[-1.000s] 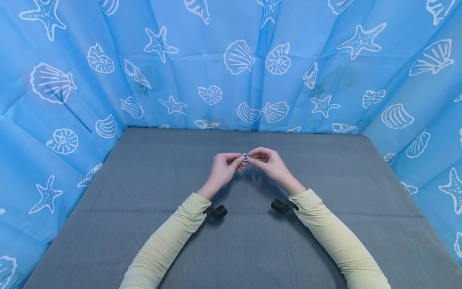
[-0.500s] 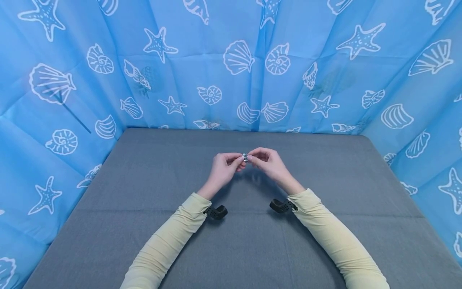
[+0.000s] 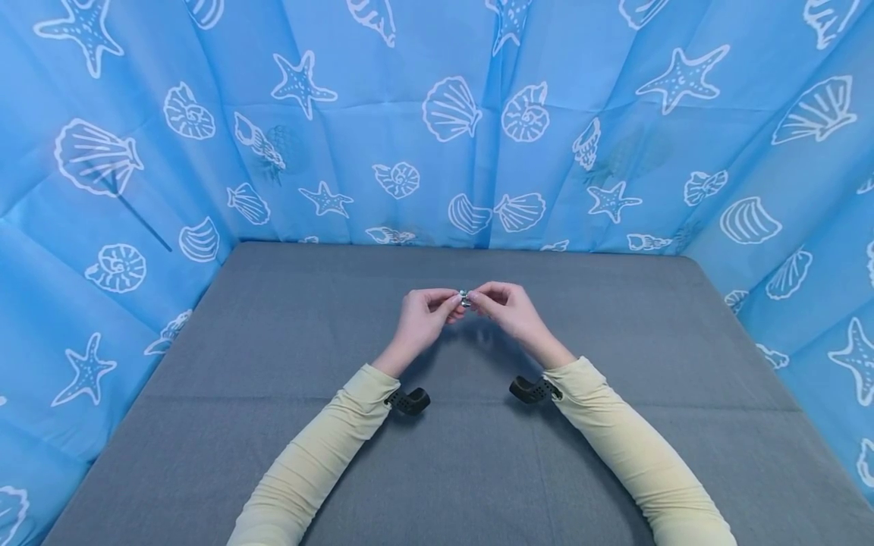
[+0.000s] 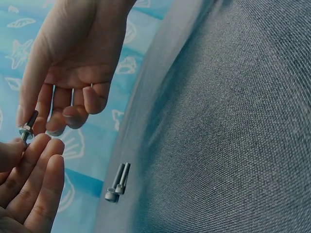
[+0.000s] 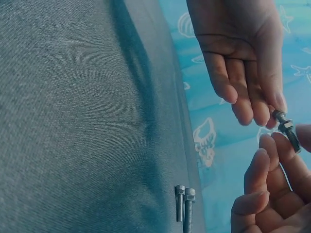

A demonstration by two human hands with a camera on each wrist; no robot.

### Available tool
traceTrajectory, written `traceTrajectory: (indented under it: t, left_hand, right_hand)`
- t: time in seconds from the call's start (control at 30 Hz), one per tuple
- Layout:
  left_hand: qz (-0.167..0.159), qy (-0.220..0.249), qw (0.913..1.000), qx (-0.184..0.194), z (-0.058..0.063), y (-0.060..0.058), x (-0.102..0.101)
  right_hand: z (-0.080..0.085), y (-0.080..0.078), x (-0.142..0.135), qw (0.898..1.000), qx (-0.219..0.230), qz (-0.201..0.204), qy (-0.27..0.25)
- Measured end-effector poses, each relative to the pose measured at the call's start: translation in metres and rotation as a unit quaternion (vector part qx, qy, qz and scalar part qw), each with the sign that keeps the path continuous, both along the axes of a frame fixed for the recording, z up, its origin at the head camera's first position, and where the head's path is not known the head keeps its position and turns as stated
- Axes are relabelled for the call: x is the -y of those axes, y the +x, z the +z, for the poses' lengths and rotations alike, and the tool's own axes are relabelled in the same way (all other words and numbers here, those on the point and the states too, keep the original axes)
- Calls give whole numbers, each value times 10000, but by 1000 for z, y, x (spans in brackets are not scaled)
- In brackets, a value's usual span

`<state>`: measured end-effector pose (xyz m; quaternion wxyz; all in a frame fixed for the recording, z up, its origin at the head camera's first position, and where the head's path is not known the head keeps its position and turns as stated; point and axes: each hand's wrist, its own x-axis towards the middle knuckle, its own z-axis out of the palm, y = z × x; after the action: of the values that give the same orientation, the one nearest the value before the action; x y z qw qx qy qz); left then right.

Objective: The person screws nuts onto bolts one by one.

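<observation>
Both hands meet over the middle of the table around one small steel bolt [image 5: 292, 138] with a nut [image 5: 285, 125] partway along its shaft. The left hand [image 3: 421, 315] pinches the bolt's head end between thumb and index finger. From the other side, the right hand [image 3: 512, 309] has its thumb and index fingertips on the threaded end, as the right wrist view shows. Only small glints of metal show between the fingertips in the head view. The other fingers of both hands are bent, with nothing else in them.
Two more bolts, one long [image 5: 189, 208] and one shorter [image 5: 180, 201], lie side by side beyond the hands. A grey cloth covers the table [image 3: 437, 470]. Behind it and at both sides hangs a blue curtain [image 3: 382, 76] with white shells and starfish.
A second ago a bit of thin shaft showed between the hands; the right fingertips have since shifted slightly left over it. The left hand stays in place.
</observation>
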<state>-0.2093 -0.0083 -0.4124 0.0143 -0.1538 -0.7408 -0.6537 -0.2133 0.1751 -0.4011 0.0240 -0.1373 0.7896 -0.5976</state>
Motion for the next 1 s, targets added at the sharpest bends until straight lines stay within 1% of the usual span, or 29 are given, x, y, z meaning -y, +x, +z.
traceTrajectory:
  t: [0.1,0.17,0.33,0.37,0.43,0.5,0.57,0.6,0.67,0.73,0.8,0.9,1.0]
  left_hand:
    - [42,-43,10000,-15,0,0,0]
    - [52,-50,10000,-8,1,0,0]
    - [3,-1,10000,57,4,2,0]
    - [-21,21,10000,59,5,3,0]
    - [-53,2,10000,12,13,8,1]
    - [-112,6,9999,7,21,13,2]
    - [-99,-19,9999,-21,28,18,2]
    - [-84,-56,9999,-32,31,20,2]
    - [-109,-28,9999,4,32,20,3]
    - [-123,-1,9999,3,26,16,3]
    - [-178,50,9998,27,17,10,3]
    - [-200,152,9997,20,4,1,3]
    - [-151,160,9998,-15,0,0,3]
  right_hand:
    - [0,1,0,10000,14,-14,-81]
    - [0,2,0,9998,-37,92,-190]
    - [1,1,0,9997,-154,183,-69]
    - [1,1,0,9998,-139,139,-40]
    - [1,0,0,9999,-79,68,-46]
    - [0,0,-1,10000,-12,48,-85]
    - [0,-1,-1,9998,21,87,-175]
    - [0,-1,-1,9998,8,124,-173]
    - [-1,-1,-2,9997,-51,199,-114]
    - [-2,-2,-1,9996,-99,229,-100]
    - [-2,-2,-1,9997,-132,206,-21]
    - [-2,-1,1,9999,-59,125,23]
    - [0,2,2,9999,19,121,23]
